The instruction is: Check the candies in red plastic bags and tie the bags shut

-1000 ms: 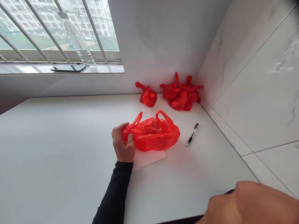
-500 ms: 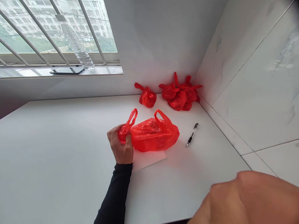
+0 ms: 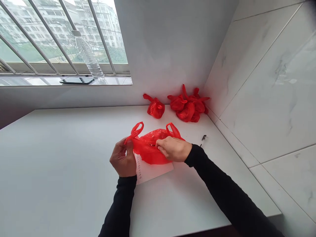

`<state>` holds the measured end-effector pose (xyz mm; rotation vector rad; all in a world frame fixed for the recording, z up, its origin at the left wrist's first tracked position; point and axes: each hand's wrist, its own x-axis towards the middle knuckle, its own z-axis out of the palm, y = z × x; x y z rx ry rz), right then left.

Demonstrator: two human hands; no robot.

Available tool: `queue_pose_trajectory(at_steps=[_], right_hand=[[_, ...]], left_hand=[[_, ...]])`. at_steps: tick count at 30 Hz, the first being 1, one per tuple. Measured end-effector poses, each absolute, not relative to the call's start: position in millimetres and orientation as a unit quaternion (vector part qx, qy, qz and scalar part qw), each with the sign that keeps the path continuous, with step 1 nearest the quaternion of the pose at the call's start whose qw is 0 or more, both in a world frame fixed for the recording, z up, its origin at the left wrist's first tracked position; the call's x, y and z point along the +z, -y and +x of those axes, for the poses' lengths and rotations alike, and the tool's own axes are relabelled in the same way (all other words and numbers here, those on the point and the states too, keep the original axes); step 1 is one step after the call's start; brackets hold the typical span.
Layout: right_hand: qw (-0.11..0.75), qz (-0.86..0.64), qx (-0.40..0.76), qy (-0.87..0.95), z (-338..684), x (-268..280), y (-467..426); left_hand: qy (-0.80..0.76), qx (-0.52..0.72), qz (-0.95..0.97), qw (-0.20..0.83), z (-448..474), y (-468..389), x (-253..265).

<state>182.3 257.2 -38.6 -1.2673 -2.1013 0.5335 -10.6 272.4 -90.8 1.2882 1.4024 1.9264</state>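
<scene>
A clear plastic bottle (image 3: 89, 58) stood upright on the window sill (image 3: 49, 81) at upper left, with a dark flat phone (image 3: 76, 80) lying just beside its base. Below the sill, a white table (image 3: 61, 171) ran to the marble-tiled wall at right. Near the table's middle, the left hand (image 3: 122, 159), in a black sleeve, had its fingers closed on the left end of a red plastic bag (image 3: 150, 149), pinching the plastic just below the left handle loop, which stood up above the fingers. The bag lay on the table, partly over a white sheet of paper (image 3: 153, 170) that showed a column of small printing along its left edge; the printing was too small to read. The right hand (image 3: 173, 148), also in a black sleeve, lay over the right part of the bag with its fingers curled onto the plastic, beneath the right handle loop. Behind the bag, near the back wall, sat one knotted red bag (image 3: 155, 108); just to its right, in the corner, a cluster of knotted red bags (image 3: 189, 106) lay touching one another. A pen (image 3: 202, 138) lay on the table beyond the right wrist, partly hidden by it.
</scene>
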Motion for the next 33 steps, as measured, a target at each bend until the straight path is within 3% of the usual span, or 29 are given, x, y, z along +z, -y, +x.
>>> queue_pose_trajectory(at_steps=[4,10,17,21,27,33], right_hand=[[0.188,-0.48,0.217,0.829,191.6,-45.5,-256.1],[0.157,-0.585,0.173,0.777,193.2,-36.5,-263.2],[0.037,-0.622,0.123,0.772,206.1,-30.1,-265.4],[-0.009,-0.62,0.124,0.775,210.3,-30.8,-268.0],[0.048,-0.623,0.116,0.772,209.7,-20.7,-267.6],[0.124,-0.613,0.135,0.768,205.1,-12.5,-265.5]], left_hand=[[-0.444,0.672,0.43,0.407,-14.9,-280.0,-94.3],[-0.375,0.616,0.4,0.565,-18.3,-281.9,-91.2],[-0.333,0.554,0.446,0.619,-16.1,-261.7,-70.8],[-0.362,0.512,0.499,0.597,-9.0,-260.4,-71.2],[-0.414,0.577,0.463,0.53,-8.3,-273.2,-87.6],[-0.365,0.638,0.365,0.571,-13.2,-275.7,-80.1]])
